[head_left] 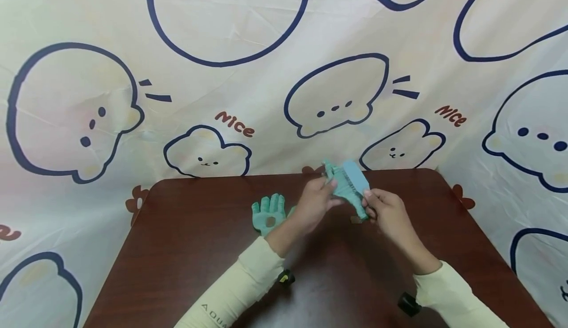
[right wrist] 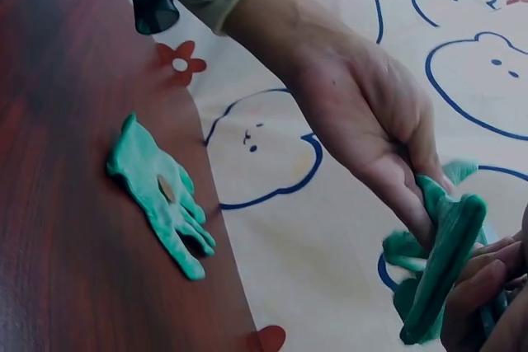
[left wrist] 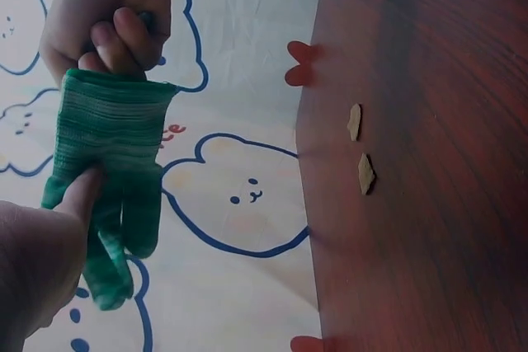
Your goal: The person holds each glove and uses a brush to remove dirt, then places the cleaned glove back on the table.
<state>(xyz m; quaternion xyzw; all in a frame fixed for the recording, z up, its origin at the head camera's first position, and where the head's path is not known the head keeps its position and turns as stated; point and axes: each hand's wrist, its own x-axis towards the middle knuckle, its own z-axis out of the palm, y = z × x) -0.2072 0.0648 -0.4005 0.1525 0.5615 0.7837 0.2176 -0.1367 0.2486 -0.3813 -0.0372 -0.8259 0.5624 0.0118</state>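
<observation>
Raised above the far side of the table is a green knitted glove [head_left: 340, 184], its fingers hanging downward in the left wrist view. My left hand [head_left: 312, 202] pinches it, with the thumb [left wrist: 82, 195] laid across its face. My right hand [head_left: 387, 212] has curled fingers by the glove's cuff [left wrist: 115, 96] and grips a light-blue flat tool [head_left: 356, 176] with a dark toothed or bristled edge. That edge lies against the glove; the tool's exact kind is unclear, and the fingers hide its lower end.
A second green glove [head_left: 267, 214] lies palm up on the brown table [head_left: 186, 259], a round brown patch [right wrist: 166, 188] on it. Two small brown flat pieces, one nearer [left wrist: 367, 175] and one farther [left wrist: 355, 122], lie on the tabletop. A patterned cloth [head_left: 266, 91] hangs behind.
</observation>
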